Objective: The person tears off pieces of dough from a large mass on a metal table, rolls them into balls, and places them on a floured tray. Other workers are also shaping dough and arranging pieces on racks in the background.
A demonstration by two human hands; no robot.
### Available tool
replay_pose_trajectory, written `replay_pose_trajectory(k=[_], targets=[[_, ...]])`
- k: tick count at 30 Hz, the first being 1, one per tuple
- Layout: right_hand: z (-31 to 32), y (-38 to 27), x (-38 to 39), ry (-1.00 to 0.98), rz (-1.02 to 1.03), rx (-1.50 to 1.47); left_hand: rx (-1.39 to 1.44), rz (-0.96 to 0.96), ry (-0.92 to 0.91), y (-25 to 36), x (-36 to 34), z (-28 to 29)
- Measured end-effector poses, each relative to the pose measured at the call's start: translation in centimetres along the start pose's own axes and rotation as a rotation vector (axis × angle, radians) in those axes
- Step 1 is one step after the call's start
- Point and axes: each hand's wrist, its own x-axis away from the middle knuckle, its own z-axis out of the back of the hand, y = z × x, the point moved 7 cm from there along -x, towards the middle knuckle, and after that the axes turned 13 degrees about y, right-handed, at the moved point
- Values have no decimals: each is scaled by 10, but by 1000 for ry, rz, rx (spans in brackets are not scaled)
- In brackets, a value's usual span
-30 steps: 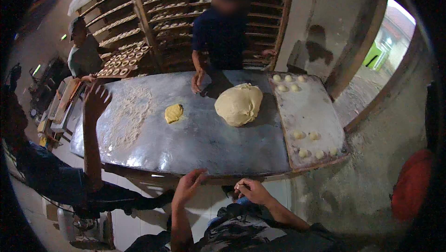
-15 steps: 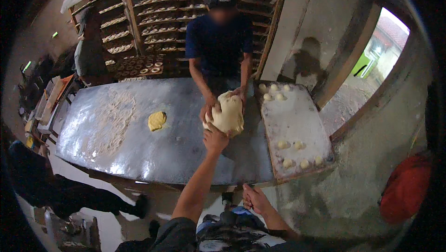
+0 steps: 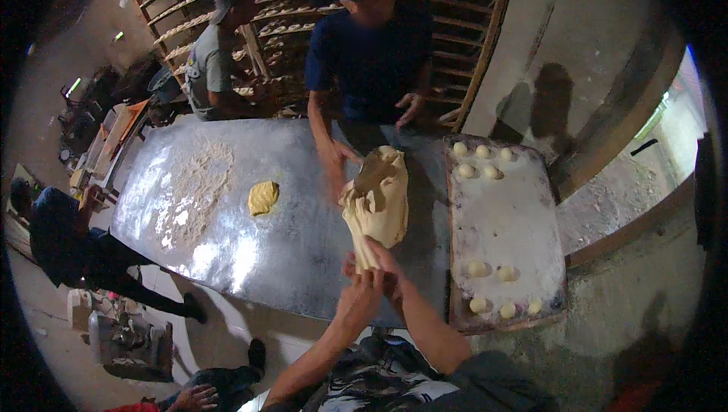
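A large pale dough mass lies on the metal-topped table, its near end drawn out into a narrow strip toward me. Both my hands are at that strip, close together near the table's front edge. My left hand has its fingers curled round the strip's end. My right hand is closed on the strip just beyond, its fingers partly hidden. Across the table, a co-worker's blurred hand is beside the far left of the dough; that person's other hand is off it.
A smaller yellow dough piece and scattered flour lie on the table's left part. At right, a floured board carries several small dough balls. Behind stand racks of shaped dough. Other people stand at the back left and left side.
My right hand has come up from the table edge onto the dough. The dough's near end is now stretched toward me. The co-worker's hands have let go of it.
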Motion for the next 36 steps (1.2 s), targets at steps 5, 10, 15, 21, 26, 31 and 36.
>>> replay_pose_trajectory(k=[5, 10, 15, 21, 26, 31, 36], targets=[[5, 28, -19, -127, 164, 90, -298, -439, -182, 44, 55, 67], [53, 49, 61, 256, -39, -183, 73, -798, -34, 50, -33, -13], [103, 78, 89, 293, -65, -123, 374, -991, -79, 39, -56, -66], [106, 87, 193, 556, 798, 627, 416, -1065, 50, 10, -80, -52], [69, 46, 270, 1000, 1085, 1053, 329, -1019, 73, -70, -123, -7], [41, 38, 101, 982, 993, 1898, 207, -1092, 111, -51, -68, 5], [38, 17, 48, 1223, 1107, 1709, 286, -889, 86, -52, -17, 37]])
